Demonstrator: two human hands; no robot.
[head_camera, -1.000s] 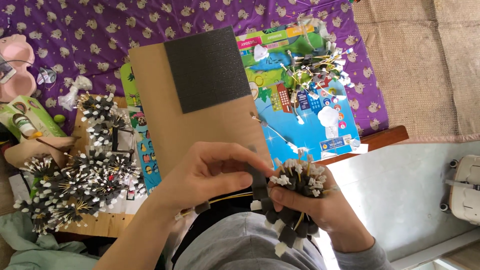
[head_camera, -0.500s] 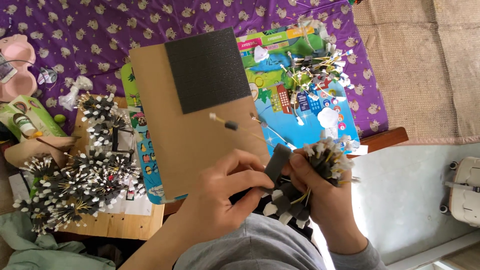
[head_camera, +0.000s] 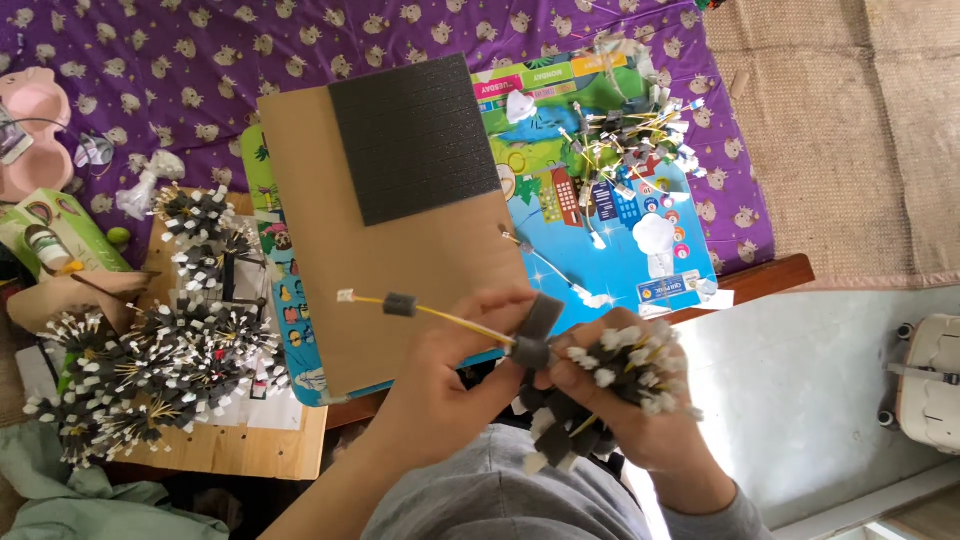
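Observation:
My right hand (head_camera: 640, 430) grips a bundle of thin sticks (head_camera: 610, 375) with white tips and dark foam cubes on them. My left hand (head_camera: 450, 380) pinches one yellow stick (head_camera: 440, 313) near its end; the stick points left over the brown cardboard sheet (head_camera: 400, 260) and carries a dark foam cube (head_camera: 399, 305) and a white tip. A second foam cube (head_camera: 530, 352) sits at my fingertips, and a dark foam piece (head_camera: 541, 315) stands just above it. A sheet of dark foam squares (head_camera: 415, 140) lies on the cardboard's upper part.
Bunches of finished white-tipped sticks (head_camera: 150, 370) lie on a wooden board at left. Loose sticks (head_camera: 630, 130) lie on a colourful printed board (head_camera: 610, 220). A purple patterned cloth (head_camera: 180, 60) lies beneath. A pink tray (head_camera: 30, 130) and green box (head_camera: 60, 235) are far left. Woven mat at right.
My left hand has drawn one stick out to the left of the bundle, with a foam cube now partway along it. The bundle has shifted slightly right and down.

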